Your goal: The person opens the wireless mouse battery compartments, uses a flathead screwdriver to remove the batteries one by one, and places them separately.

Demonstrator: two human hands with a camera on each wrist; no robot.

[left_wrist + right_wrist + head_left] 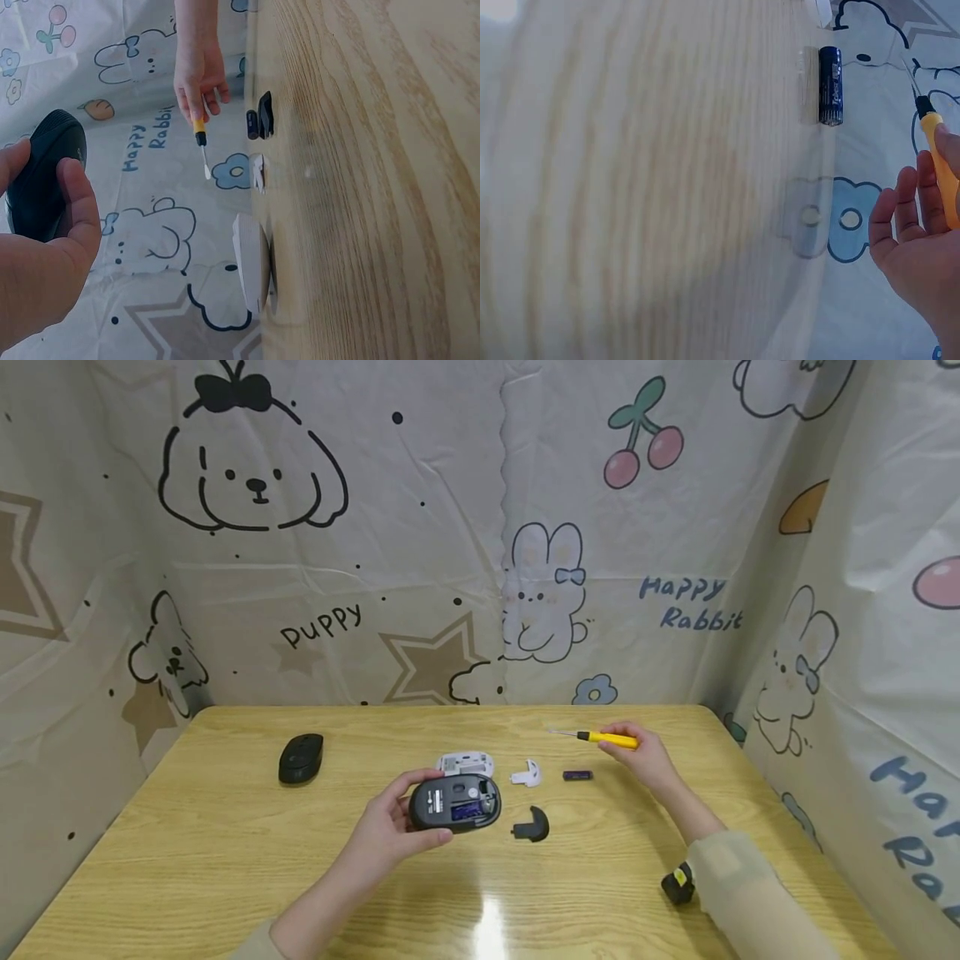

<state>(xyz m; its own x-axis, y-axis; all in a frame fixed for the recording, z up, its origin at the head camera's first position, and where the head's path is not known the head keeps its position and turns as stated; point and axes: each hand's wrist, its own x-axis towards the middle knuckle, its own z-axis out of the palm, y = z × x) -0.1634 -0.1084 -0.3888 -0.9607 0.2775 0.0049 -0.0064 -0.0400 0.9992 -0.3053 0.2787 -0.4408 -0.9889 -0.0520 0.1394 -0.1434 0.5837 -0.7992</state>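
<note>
My left hand (390, 820) grips a dark computer mouse (442, 806) by its left end, underside turned up toward the head camera. Its battery bay lies uncovered, and a purple battery (467, 811) sits inside. In my right hand (647, 758) is a yellow-handled screwdriver (617, 740), pinched between thumb and fingers, its thin metal shaft pointing left. Below that hand a loose battery (577, 775) lies on the table. A black battery cover (534, 827) and a white battery cover (527, 774) lie to the right of the held mouse.
Behind the held mouse, a white mouse (472, 763) lies underside up, partly hidden. Another black mouse (301, 758) rests at the left of the wooden table (187, 843). A black device (678, 883) is by the right sleeve. Printed cloth (420, 568) hangs behind the table.
</note>
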